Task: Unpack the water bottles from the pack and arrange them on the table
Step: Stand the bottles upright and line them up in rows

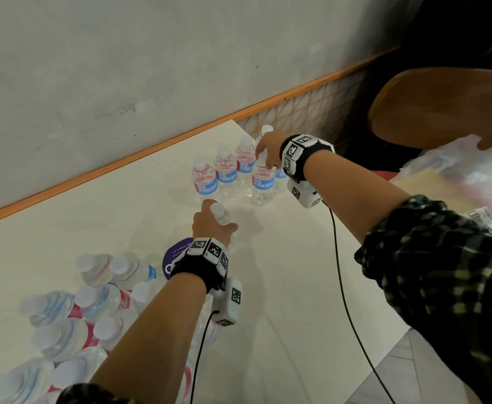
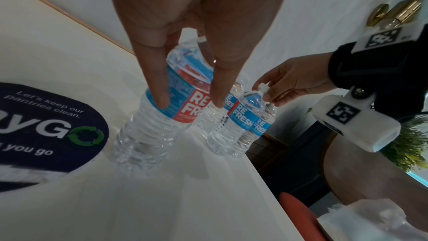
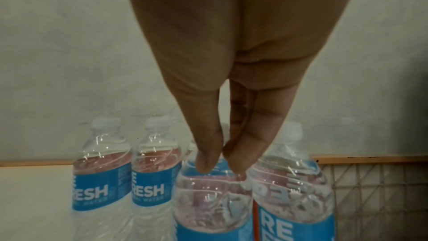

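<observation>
My left hand [image 1: 218, 221] grips a clear water bottle [image 1: 221, 214] by its shoulder, mid-table; in the left wrist view the fingers [image 2: 159, 96] wrap its blue-and-red label and the bottle [image 2: 148, 135] leans, base down near the white table [image 1: 282, 272]. My right hand [image 1: 263, 160] pinches the cap of another bottle [image 1: 263, 185] standing at the far corner beside a row of upright bottles [image 1: 226, 172]. The right wrist view shows the fingertips [image 3: 206, 164] on top of that bottle [image 3: 213, 208]. The torn pack [image 1: 78, 316] with several bottles lies near left.
A purple round sticker [image 1: 177, 255] is on the table between the pack and my left hand. A wooden chair [image 1: 443, 106] and plastic bags [image 1: 457, 176] stand off the table's right edge. Wrist-camera cables [image 1: 341, 272] trail across the table. A grey wall runs behind.
</observation>
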Demonstrator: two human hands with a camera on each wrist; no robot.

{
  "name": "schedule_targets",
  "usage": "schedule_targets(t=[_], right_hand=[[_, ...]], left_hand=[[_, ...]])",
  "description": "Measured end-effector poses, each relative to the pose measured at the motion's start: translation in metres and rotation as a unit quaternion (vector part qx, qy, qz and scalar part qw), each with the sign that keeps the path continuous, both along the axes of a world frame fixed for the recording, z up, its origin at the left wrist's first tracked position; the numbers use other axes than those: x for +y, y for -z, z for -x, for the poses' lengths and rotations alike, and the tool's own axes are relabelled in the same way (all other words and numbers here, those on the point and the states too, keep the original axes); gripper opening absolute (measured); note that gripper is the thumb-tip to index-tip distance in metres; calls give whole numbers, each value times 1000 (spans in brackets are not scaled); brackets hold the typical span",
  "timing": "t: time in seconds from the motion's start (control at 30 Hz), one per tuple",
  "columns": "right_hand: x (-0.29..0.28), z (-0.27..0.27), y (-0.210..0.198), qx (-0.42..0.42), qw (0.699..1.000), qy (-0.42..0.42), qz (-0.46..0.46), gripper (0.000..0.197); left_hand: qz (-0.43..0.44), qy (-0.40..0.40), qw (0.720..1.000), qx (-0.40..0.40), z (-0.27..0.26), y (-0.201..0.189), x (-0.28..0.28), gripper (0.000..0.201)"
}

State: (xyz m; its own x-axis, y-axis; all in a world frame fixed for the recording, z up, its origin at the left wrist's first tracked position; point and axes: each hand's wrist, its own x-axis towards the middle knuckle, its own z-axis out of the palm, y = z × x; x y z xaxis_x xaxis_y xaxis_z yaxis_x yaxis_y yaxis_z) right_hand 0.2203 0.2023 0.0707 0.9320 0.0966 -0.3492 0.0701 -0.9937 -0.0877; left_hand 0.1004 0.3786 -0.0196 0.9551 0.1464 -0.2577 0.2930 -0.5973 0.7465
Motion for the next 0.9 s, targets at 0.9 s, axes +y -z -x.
schedule_targets(t=[0.9], right_hand=[[-5,-19,4,3,1000,-27,6,51]], left_hand=[[4,3,1000,2,2,-1,0,56]])
